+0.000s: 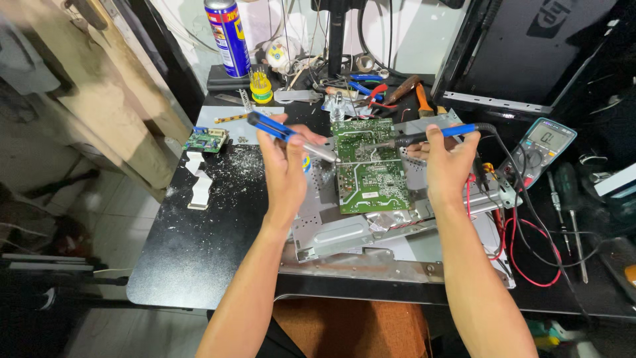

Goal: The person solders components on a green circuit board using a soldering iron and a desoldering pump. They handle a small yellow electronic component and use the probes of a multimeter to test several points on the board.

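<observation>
The left hand (286,162) is closed around a blue-handled desoldering pump with a silver metal barrel (291,138), its long axis slanting from upper left down to the right, tip at the left edge of the green rectangular circuit board (364,166). The right hand (449,159) is wrapped around a soldering iron with a blue and black handle (434,134), lying nearly level and pointing left, tip over the upper part of the board. The board lies on a grey sheet-metal chassis (344,232) on the black table (192,252). A grey digital multimeter (544,146) with red and black leads sits to the right; a blue and yellow spray can (227,36) stands behind, beside scattered pliers
</observation>
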